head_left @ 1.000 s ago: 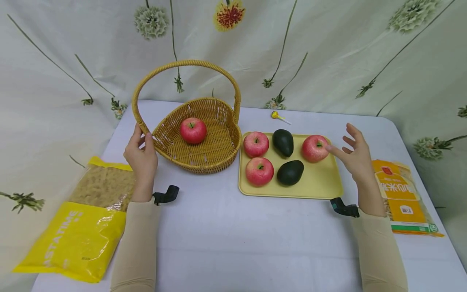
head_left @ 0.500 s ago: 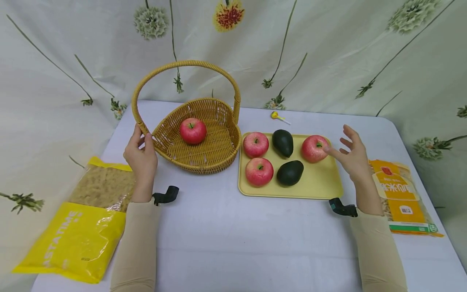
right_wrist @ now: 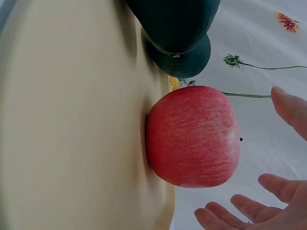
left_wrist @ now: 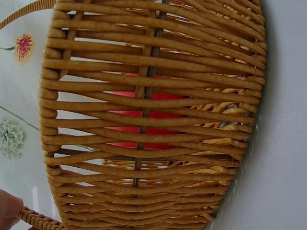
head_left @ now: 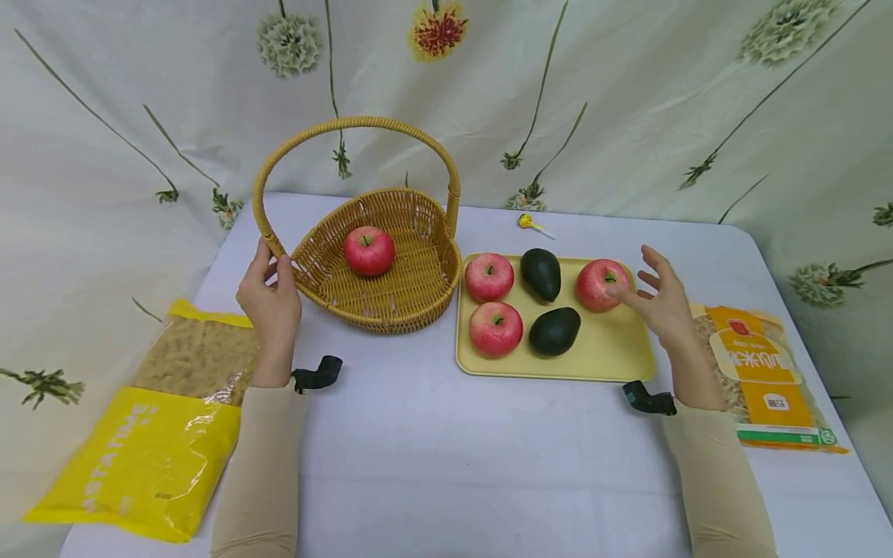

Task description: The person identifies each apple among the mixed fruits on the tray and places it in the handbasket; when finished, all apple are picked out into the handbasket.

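At the left of the head view my left hand (head_left: 272,308) pinches the lower end of the handle of a wicker basket (head_left: 412,298). One red apple (head_left: 369,250) lies inside it, partly visible through the weave in the left wrist view. My right hand (head_left: 666,310), fingers spread, hovers beside a red apple (head_left: 602,285) at the right end of a yellow tray (head_left: 617,358). In the right wrist view a gap shows between the fingers (right_wrist: 283,188) and that apple (right_wrist: 194,136). Two more apples (head_left: 495,328) and two dark green avocados (head_left: 555,331) sit on the tray.
A yellow lollipop (head_left: 526,222) lies behind the tray. To the left is a big yellow bag (head_left: 160,434); an orange and clear food bag (head_left: 767,380) lies at the right, partly behind the right forearm. A floral cloth (head_left: 628,116) hangs behind the white table (head_left: 474,465).
My right hand has moved left and slightly down, over the tray's right edge and closer to the apple there. The left hand and the basket have stayed in place.
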A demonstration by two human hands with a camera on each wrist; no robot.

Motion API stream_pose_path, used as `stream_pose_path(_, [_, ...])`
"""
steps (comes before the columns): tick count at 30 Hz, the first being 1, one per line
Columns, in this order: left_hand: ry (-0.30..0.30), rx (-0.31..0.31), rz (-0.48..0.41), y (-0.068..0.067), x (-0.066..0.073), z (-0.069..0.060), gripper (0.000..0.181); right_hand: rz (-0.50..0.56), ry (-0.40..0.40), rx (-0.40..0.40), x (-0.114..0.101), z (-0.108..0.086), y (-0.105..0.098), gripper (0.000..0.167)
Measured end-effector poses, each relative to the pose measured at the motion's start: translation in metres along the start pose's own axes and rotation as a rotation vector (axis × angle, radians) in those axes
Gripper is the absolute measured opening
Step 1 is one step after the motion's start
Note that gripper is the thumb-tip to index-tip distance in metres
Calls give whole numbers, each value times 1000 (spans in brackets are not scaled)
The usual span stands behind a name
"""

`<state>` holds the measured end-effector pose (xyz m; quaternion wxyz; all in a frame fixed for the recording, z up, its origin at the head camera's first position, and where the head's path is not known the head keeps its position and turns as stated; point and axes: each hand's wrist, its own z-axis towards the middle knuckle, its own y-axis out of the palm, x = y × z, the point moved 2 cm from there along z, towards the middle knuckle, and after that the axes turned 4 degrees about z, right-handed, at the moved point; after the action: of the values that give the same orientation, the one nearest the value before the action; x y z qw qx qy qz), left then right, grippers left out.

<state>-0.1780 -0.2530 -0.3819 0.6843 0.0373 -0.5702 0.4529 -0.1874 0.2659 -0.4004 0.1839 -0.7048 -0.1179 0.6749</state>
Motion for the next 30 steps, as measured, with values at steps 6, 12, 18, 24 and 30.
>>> stream_pose_path(6, [-8,-7,-7,0,1,0,42,-2,-16,-38,1,-1,4,87])
stream_pose_path(12, [0,1,-6,1,-1,-1,42,-7,3,-80,1,-1,9,87])
stream_pose_path(18, [12,10,-9,0,-1,-1,41,-36,41,-95,3,-2,12,86])
stream_pose_path(24, [13,13,-13,0,-1,-1,41,-53,14,-99,9,1,15,84])
stream_pose_path(30, [18,19,-15,0,-1,-1,41,-64,25,-94,11,4,20,84])
